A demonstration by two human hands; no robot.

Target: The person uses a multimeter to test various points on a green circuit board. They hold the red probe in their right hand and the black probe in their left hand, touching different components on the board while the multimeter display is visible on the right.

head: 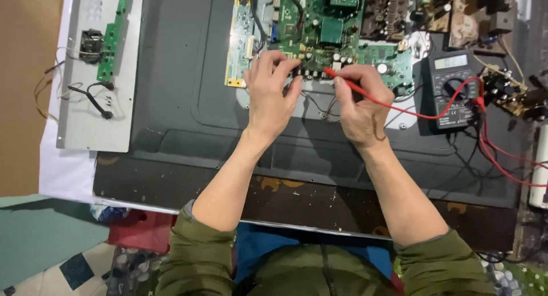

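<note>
The right hand (361, 105) has its fingers closed around a red probe (337, 78), with the tip on the green circuit board (319, 39) just above them. The left hand (273, 93) rests beside it, fingers bent and touching the board's lower edge; whether they pinch something I cannot tell. A black multimeter (452, 87) lies right of the right fingers.

Circuit board (319, 36) sat far-center on the TV back panel (188, 90), multimeter (452, 87) to its right, smaller board (111, 36) way off left.
</note>
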